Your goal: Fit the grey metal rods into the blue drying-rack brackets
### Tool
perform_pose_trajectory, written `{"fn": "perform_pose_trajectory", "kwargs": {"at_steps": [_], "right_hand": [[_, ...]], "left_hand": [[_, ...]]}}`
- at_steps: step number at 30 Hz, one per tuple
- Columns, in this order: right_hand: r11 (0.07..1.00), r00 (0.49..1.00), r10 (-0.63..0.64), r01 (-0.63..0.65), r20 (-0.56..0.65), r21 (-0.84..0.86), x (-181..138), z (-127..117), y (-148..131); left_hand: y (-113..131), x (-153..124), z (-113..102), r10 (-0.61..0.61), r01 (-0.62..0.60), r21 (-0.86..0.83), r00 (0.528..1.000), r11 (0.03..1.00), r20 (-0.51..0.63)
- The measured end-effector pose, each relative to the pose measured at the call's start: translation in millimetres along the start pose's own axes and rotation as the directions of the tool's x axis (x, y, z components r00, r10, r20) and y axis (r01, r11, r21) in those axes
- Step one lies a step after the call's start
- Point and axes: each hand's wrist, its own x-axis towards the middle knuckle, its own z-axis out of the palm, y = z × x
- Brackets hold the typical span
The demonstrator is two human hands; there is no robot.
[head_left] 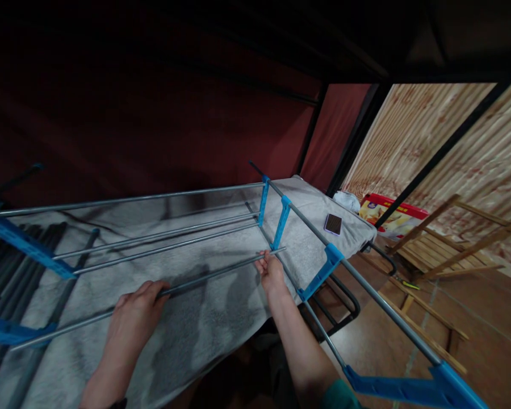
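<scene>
Partly joined, with one more metal tube (217, 275) held between two sides

The left hand (137, 311) is closed around this tube left of its middle, fingers wrapped over it. The right hand (271, 271) pinches it near its right end with the fingertips. The tube slants low over the gray blanket (213, 324) on a bed. Its left end lies at the near left blue bracket (12, 332), its right tip at the foot of the second right bracket (282, 221); whether either end is seated cannot be told.

Just beyond, three cross tubes (174, 233) already run from the far left bracket (29, 250) to the far right bracket (264, 201), so that level looks finished. The held tube seems to be the first of the next level, with no others seen across it. On the right, a long side tube (306, 221) carries two further brackets, the third (321, 278) and the nearest (409, 389); no cross tubes show at these, so much appears left. A stack of gray tubes (8, 284) lies at the far left, seemingly unused.

Farther out, a dark rectangular object with a purple rim (333, 224) rests on the blanket, a red and yellow box (392, 215) sits past the bed's end, and a wooden chair-like frame (451, 250) stands on the tiled floor (472, 307).
</scene>
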Motion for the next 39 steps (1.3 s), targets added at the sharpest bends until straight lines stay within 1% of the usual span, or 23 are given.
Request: {"fn": "perform_pose_trajectory", "kwargs": {"at_steps": [2, 4, 6, 7, 9, 11, 12, 15, 16, 18, 19, 20, 21, 23, 25, 26, 28, 30, 32, 34, 39], "right_hand": [[1.0, 1.0, -0.006, 0.006, 0.01, -0.006, 2.0, -1.7, -3.6], [1.0, 1.0, -0.005, 0.005, 0.018, -0.012, 3.3, -3.3, -7.0], [1.0, 1.0, 0.003, -0.003, 0.007, -0.009, 3.6, -4.6, -10.3], [1.0, 1.0, 0.007, -0.007, -0.001, -0.004, 3.3, -5.2, -11.9], [1.0, 1.0, 0.019, -0.019, -0.018, -0.002, 2.1, -6.4, -15.4], [0.999, 0.999, 0.034, -0.034, -0.032, -0.001, 0.7, -7.5, -18.9], [0.999, 0.998, 0.036, -0.036, -0.043, -0.004, 0.2, -8.0, -20.6], [0.999, 0.999, 0.041, -0.041, -0.019, -0.009, 0.2, -9.5, -24.9], [0.999, 0.998, 0.051, -0.051, -0.029, -0.007, 0.8, -10.0, -25.8], [0.997, 0.997, 0.073, -0.074, -0.036, -0.011, 2.9, -11.3, -26.8], [0.996, 0.995, 0.088, -0.089, -0.046, -0.017, 4.3, -12.2, -26.7], [0.995, 0.993, 0.097, -0.098, -0.066, -0.024, 6.0, -13.3, -26.4], [0.995, 0.993, 0.096, -0.098, -0.062, -0.026, 7.9, -14.5, -25.7], [0.996, 0.995, 0.085, -0.087, -0.057, -0.03, 11.5, -17.2, -23.8], [0.996, 0.996, 0.08, -0.082, -0.042, -0.034, 14.4, -19.8, -21.8], [0.996, 0.996, 0.082, -0.084, -0.039, -0.037, 15.3, -20.8, -21.0], [0.995, 0.995, 0.088, -0.09, -0.038, -0.041, 16.4, -22.3, -20.3], [0.994, 0.994, 0.1, -0.102, -0.042, -0.043, 16.9, -23.0, -20.7], [0.992, 0.992, 0.121, -0.123, -0.037, -0.039, 17.3, -23.3, -21.9], [0.99, 0.99, 0.137, -0.139, -0.035, -0.034, 17.9, -23.3, -23.4], [0.99, 0.99, 0.136, -0.137, -0.047, -0.032, 17.6, -22.8, -25.1]], "left_hand": [[-1.7, -2.5, -4.3, -0.045, 0.047, 0.05, 0.998, 0.998, -0.035], [-3.4, -5.0, -7.6, -0.116, 0.124, 0.08, 0.988, 0.989, -0.097], [-4.7, -7.7, -9.8, -0.213, 0.231, 0.079, 0.959, 0.97, -0.187], [-5.1, -9.3, -10.7, -0.261, 0.284, 0.064, 0.935, 0.957, -0.241], [-5.2, -13.1, -12.6, -0.346, 0.373, 0.009, 0.869, 0.928, -0.353], [-4.5, -17.3, -15.0, -0.406, 0.426, -0.058, 0.799, 0.903, -0.444], [-4.1, -19.2, -16.2, -0.432, 0.445, -0.092, 0.768, 0.891, -0.473], [-5.5, -21.4, -19.4, -0.525, 0.494, -0.212, 0.674, 0.843, -0.52], [-7.3, -20.8, -19.8, -0.552, 0.491, -0.265, 0.648, 0.83, -0.526], [-13.5, -17.7, -19.5, -0.602, 0.438, -0.414, 0.602, 0.798, -0.524], [-17.5, -15.4, -18.7, -0.637, 0.387, -0.517, 0.579, 0.764, -0.508], [-21.6, -12.9, -17.7, -0.683, 0.323, -0.632, 0.552, 0.704, -0.478], [-25.4, -10.3, -16.4, -0.737, 0.253, -0.749, 0.526, 0.613, -0.426], [-30.8, -5.9, -14.1, -0.837, 0.108, -0.923, 0.469, 0.37, -0.281], [-31.7, -3.8, -13.1, -0.888, -0.052, -0.985, 0.426, 0.164, -0.17], [-30.6, -3.7, -13.4, -0.898, -0.134, -0.987, 0.419, 0.088, -0.137], [-26.4, -4.6, -15.4, -0.898, -0.276, -0.961, 0.43, -0.032, -0.093], [-22.3, -6.2, -18.5, -0.879, -0.339, -0.931, 0.475, -0.137, -0.044], [-20.1, -7.4, -21.4, -0.853, -0.344, -0.916, 0.522, -0.208, -0.003], [-20.2, -8.2, -23.2, -0.834, -0.344, -0.907, 0.552, -0.245, 0.017], [-22.9, -8.8, -24.1, -0.81, -0.32, -0.9, 0.584, -0.295, 0.058]]}}
